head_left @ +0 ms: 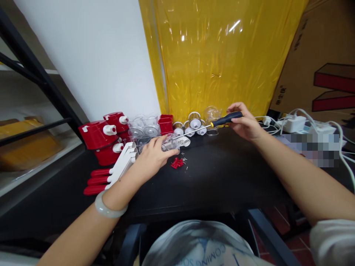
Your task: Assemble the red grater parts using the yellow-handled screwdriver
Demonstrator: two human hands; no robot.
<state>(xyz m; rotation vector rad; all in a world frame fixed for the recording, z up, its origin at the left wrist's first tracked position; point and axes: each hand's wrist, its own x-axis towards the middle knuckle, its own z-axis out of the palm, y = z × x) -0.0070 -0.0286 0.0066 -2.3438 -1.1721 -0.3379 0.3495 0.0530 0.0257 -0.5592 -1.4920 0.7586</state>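
Observation:
A long screwdriver (226, 119) with a black and yellow handle is gripped in my right hand (245, 122). Its thin shaft slants down to the left, and the tip meets a clear plastic part (168, 143). Around that part my left hand (155, 157) is closed, steadying it just above the table. A white piece (183, 141) sticks out beside the clear part; whether the two are joined I cannot tell. Small red parts (176, 163) and several tiny screws (185, 160) lie on the table below my left hand.
Red housings (98, 135) are stacked at the left, with red-and-white crank handles (111, 175) in front. Clear cups (144, 125), red hoppers (165, 124) and metal drums (195, 120) line the back of the black table (216, 177). White cables and adapters (295, 123) lie at the right.

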